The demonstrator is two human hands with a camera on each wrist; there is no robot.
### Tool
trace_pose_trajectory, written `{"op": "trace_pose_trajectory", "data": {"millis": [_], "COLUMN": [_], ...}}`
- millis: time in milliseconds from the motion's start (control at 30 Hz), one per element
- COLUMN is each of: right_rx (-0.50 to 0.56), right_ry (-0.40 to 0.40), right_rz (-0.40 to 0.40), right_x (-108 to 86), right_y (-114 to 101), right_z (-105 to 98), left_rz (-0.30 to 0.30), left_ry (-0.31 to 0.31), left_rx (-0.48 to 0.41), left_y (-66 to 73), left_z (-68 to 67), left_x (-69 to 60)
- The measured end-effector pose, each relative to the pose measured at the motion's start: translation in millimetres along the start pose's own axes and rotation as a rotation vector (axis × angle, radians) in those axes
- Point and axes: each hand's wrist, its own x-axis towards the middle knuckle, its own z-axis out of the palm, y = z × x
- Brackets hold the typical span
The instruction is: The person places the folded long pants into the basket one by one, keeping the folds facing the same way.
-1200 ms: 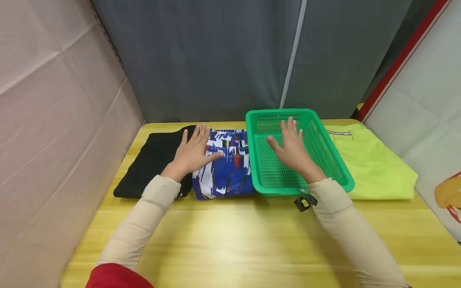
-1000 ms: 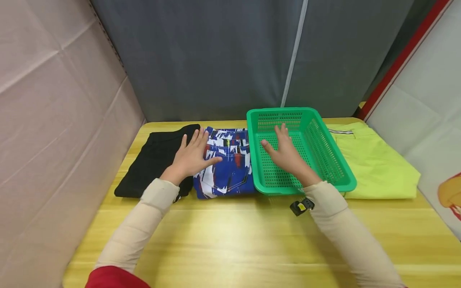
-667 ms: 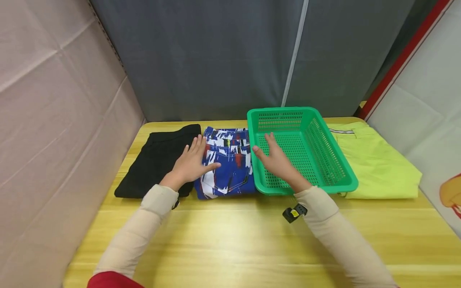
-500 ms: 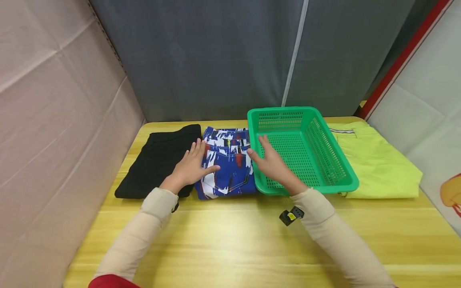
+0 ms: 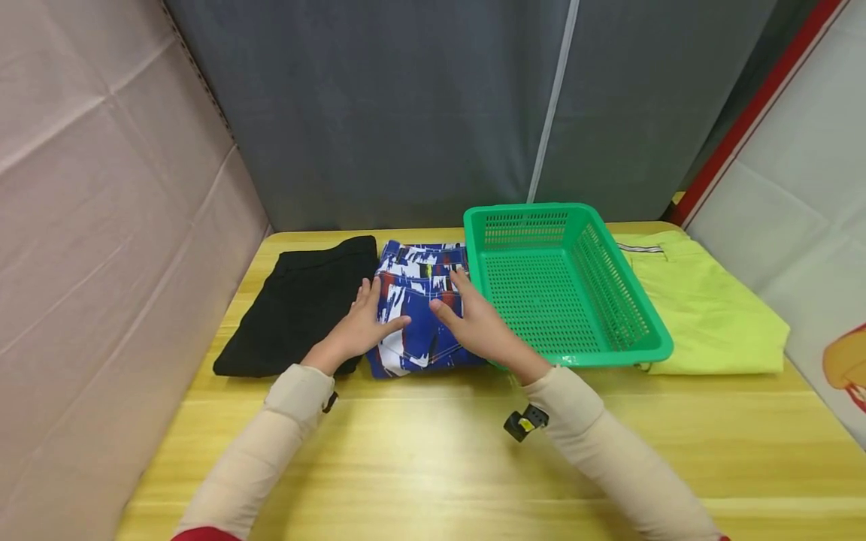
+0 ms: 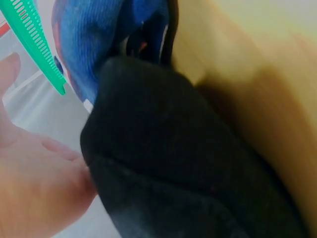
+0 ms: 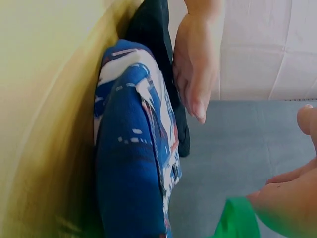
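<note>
In the head view, folded blue, white and red printed pants [image 5: 422,323] with a stitched pocket lie on the table between both hands. My left hand [image 5: 355,323] is over the seam between them and a folded black garment [image 5: 298,308], thumb spread. Above their right side hovers my right hand [image 5: 479,323], fingers extended and thumb apart, near the left rim of a green basket [image 5: 568,359]. The right wrist view shows both hands above the pants [image 7: 130,163], gripping nothing. In the left wrist view, the black garment [image 6: 163,148] fills the middle.
The green basket has perforated walls and nothing in it. Right of it lies a folded yellow-green garment [image 5: 710,315], partly hidden by the basket. A grey curtain [image 5: 386,113] hangs behind the table [image 5: 419,458], with a pale sheet [image 5: 122,248] along the left.
My right hand has moved left and nearer, from over the basket to above the printed pants. My left hand has drawn slightly back. The garments and basket keep their places.
</note>
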Motion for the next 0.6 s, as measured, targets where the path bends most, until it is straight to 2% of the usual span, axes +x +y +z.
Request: {"op": "trace_pose_trajectory", "data": {"millis": [233,367,500,600], "right_rx": [-0.034,-0.052,-0.086,-0.12], "right_ry": [-0.021,-0.023,-0.013,-0.033], "right_rz": [0.01,0.015,0.024,0.053], "right_x": [-2.0,-2.2,0.3,2.4], "right_y": [-1,0,-2,-4], "right_z": [15,21,23,26], "left_rz": [-0.035,-0.057,-0.057,-0.056], "left_ry": [0.023,0.027,0.037,0.044], "left_rx": [-0.04,-0.032,-0.022,-0.017], "left_y": [-1.4,-2.1,-1.2,-0.7], "left_z": [4.9,5.3,3.9,4.3], "left_x": [-0.9,-2.4,-1.9,-1.6]}}
